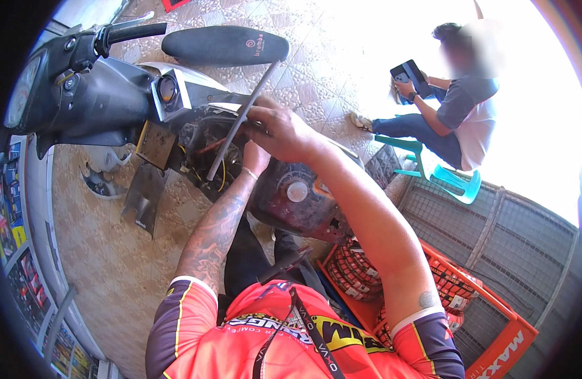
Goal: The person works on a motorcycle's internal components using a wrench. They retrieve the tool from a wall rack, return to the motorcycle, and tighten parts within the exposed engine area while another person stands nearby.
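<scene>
Right fingers: curled tight round the upper part of one long, thin, flat grey rod; the right hand sits above the open middle of the scooter.
Left fingers: tucked out of sight under the right hand, so how far they are open I cannot tell; the left hand, with one thin bracelet at the wrist, reaches up into the same opening.
Rod: one, straight and matte, slanting from far right near the seat down to near left, its lower end among the wiring, a tangle with yellow leads.
Scooter body: one, dark smooth plastic, stripped of panels, lying far left of the hands.
Seat: one, black, padded, a long oval, raised at the far side.
Fuel tank: one, dark reddish metal, scuffed, with one round pale cap, just right of the left wrist.
Crate: one, orange plastic, near right, holding ribbed red-and-black wrapped tyres.
Other person: one, seated far right on a teal plastic chair, holding a tablet.
</scene>
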The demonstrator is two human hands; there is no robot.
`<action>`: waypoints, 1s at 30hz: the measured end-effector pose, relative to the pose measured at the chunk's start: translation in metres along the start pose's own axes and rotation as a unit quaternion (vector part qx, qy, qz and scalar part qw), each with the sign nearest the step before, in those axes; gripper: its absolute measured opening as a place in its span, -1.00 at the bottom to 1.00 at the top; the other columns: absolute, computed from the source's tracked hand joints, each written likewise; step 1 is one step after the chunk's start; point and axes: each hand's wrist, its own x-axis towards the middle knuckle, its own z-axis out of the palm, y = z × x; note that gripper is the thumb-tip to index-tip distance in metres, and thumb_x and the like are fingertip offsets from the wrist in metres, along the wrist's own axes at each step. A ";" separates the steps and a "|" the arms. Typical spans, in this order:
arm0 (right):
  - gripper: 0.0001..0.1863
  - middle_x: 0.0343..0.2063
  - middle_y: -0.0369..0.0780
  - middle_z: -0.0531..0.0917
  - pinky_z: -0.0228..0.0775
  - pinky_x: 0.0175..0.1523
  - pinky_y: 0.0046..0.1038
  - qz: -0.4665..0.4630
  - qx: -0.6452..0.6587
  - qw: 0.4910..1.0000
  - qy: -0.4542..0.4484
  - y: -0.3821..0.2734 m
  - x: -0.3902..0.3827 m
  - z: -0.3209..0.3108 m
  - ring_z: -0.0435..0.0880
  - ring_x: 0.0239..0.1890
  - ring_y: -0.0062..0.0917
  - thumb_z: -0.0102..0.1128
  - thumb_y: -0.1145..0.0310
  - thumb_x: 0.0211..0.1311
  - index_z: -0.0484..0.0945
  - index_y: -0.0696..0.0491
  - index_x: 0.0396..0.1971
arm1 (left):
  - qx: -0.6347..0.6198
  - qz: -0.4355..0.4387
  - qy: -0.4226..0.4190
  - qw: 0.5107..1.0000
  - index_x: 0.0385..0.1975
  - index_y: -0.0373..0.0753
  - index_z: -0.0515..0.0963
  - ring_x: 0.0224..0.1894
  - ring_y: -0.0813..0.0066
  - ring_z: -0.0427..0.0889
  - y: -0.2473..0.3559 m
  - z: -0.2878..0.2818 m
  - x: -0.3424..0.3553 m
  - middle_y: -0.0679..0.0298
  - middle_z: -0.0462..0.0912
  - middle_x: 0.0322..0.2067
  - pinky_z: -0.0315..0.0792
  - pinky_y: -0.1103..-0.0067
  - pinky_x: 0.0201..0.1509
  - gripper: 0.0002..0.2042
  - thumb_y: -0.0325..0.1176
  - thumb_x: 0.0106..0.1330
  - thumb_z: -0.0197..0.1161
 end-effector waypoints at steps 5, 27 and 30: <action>-0.73 -0.30 -0.06 0.69 0.53 -0.05 -0.25 0.067 -0.007 0.995 -0.071 -0.004 -0.006 -0.001 0.68 -0.19 -0.13 0.23 0.35 0.22 0.60 0.06 -0.09 | 0.020 -0.003 -0.018 1.000 -0.47 -0.27 0.64 -0.25 -0.06 0.68 -0.016 0.008 -0.002 -0.03 0.68 -0.43 0.50 0.16 -0.24 -0.85 -0.32 0.17 0.32; -0.50 0.19 -0.26 0.49 0.40 0.24 -0.30 -0.223 -0.370 0.884 -0.178 -0.053 0.042 -0.053 0.40 0.32 -0.38 0.24 0.24 0.19 0.49 -0.10 0.16 | 0.026 0.046 -0.046 0.998 -0.11 -0.28 0.61 -0.05 0.04 0.66 -0.021 0.015 0.008 -0.02 0.70 -0.20 0.51 0.28 0.00 -0.67 -0.25 0.18 0.39; -0.49 -0.07 -0.25 0.68 0.48 0.09 -0.26 -0.174 -0.476 0.794 -0.336 -0.073 0.058 -0.058 0.61 0.11 -0.37 0.18 0.32 0.23 0.46 0.09 0.19 | -0.077 -0.011 -0.036 0.996 -0.22 -0.29 0.66 -0.09 0.06 0.68 -0.001 0.000 0.002 -0.01 0.71 -0.24 0.52 0.29 -0.07 -0.77 -0.35 0.16 0.39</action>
